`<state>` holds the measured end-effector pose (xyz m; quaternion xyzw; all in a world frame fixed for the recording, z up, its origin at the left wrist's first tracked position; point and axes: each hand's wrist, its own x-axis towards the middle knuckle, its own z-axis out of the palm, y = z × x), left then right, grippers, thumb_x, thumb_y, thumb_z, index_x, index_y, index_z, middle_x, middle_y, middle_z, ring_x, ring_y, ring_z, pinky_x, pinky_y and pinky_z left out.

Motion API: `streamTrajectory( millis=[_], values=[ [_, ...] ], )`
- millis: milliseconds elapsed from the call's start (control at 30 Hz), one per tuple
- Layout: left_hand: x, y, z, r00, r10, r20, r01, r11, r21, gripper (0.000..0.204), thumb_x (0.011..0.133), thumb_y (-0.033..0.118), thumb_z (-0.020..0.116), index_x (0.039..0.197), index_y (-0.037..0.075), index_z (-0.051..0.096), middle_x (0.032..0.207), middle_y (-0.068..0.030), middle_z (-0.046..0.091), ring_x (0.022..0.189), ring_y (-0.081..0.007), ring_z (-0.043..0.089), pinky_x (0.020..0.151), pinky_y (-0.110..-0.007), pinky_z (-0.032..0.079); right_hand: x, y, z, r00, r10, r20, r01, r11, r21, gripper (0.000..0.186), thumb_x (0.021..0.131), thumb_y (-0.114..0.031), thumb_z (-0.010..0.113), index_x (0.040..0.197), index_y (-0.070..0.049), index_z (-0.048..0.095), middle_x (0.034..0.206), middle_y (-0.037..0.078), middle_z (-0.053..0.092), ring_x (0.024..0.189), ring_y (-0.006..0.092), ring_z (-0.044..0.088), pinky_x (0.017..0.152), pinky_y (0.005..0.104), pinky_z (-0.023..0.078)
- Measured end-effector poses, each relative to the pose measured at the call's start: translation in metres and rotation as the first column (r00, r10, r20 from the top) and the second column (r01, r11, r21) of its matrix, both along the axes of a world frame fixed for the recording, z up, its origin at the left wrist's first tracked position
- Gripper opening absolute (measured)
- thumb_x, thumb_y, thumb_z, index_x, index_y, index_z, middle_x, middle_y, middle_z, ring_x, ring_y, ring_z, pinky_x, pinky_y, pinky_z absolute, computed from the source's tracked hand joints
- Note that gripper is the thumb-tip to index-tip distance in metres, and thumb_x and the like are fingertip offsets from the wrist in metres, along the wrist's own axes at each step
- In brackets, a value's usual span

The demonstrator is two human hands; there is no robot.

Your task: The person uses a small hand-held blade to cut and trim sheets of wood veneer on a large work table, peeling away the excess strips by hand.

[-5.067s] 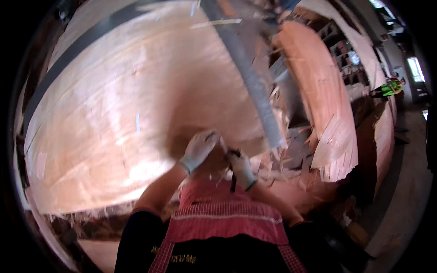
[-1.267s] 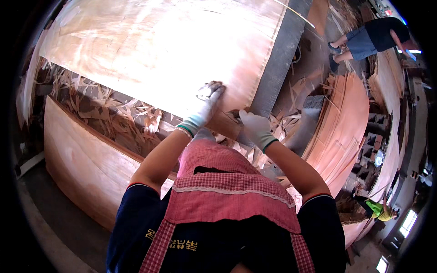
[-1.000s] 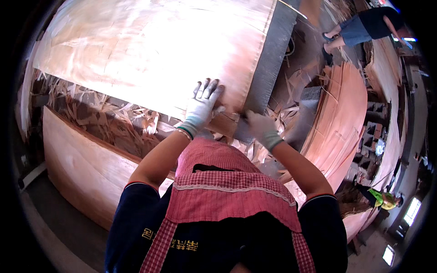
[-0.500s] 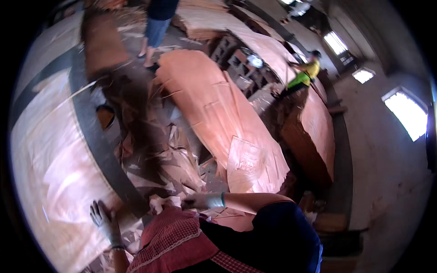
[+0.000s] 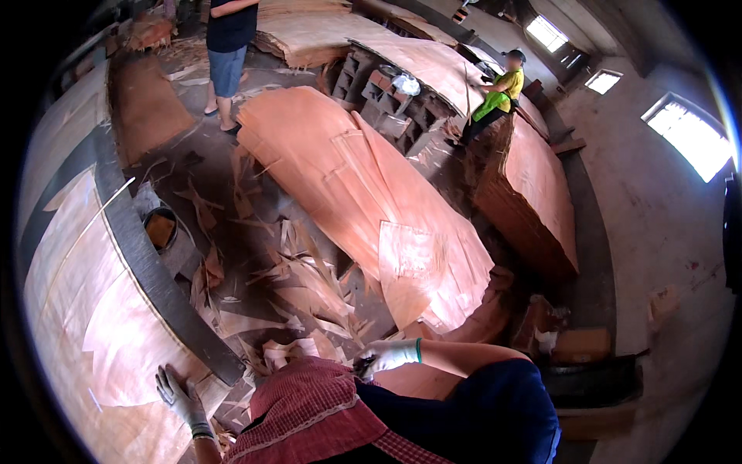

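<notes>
My left hand, in a pale work glove, lies flat with its fingers spread on a light wood veneer sheet. That sheet covers a long table with a dark edge strip on the left. My right hand, in a white glove with a green cuff, is at my waist beside the red checked apron. Its fingers are curled round something small and dark, mostly hidden. In front of it lies a long stack of reddish veneer sheets, with a squarish paler piece on its near end.
Torn veneer scraps litter the floor between table and stack. A dark bucket stands by the table. One person in shorts stands at the back; another, in a yellow top, is by a tall veneer stack at right.
The view has shifted and become sharper. My right hand has moved a little right, away from the apron's middle. My left hand stays on the veneer sheet.
</notes>
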<state>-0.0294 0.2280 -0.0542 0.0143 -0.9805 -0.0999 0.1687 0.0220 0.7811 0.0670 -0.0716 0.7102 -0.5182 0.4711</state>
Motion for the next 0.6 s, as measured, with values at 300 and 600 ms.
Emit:
streamTrajectory(
  millis=[300, 600],
  values=[
    [0.004, 0.007, 0.007, 0.995, 0.051, 0.088, -0.054, 0.998, 0.026, 0.067, 0.086, 0.022, 0.062, 0.146, 0.007, 0.038, 0.153, -0.0149, 0.035, 0.141, -0.0368, 0.029, 0.117, -0.05, 0.019, -0.052, 0.012, 0.032, 0.786, 0.438, -0.436, -0.184, 0.84, 0.511, 0.035, 0.087, -0.033, 0.066, 0.109, -0.005, 0.065, 0.108, 0.015, 0.066, 0.099, 0.0342, 0.062, 0.084, 0.0442, 0.05],
    [0.002, 0.024, 0.043, 0.99, 0.021, 0.137, -0.049, 0.977, 0.205, 0.073, 0.079, 0.019, 0.064, 0.145, 0.004, 0.037, 0.153, -0.0182, 0.033, 0.144, -0.0361, 0.023, 0.119, -0.051, 0.01, -0.065, -0.041, 0.048, 0.847, -0.218, -0.485, 0.319, 0.938, 0.134, 0.022, 0.092, -0.02, 0.064, 0.104, -0.002, 0.066, 0.085, 0.01, 0.068, 0.078, 0.0166, 0.062, 0.072, 0.0342, 0.051]
  ],
)
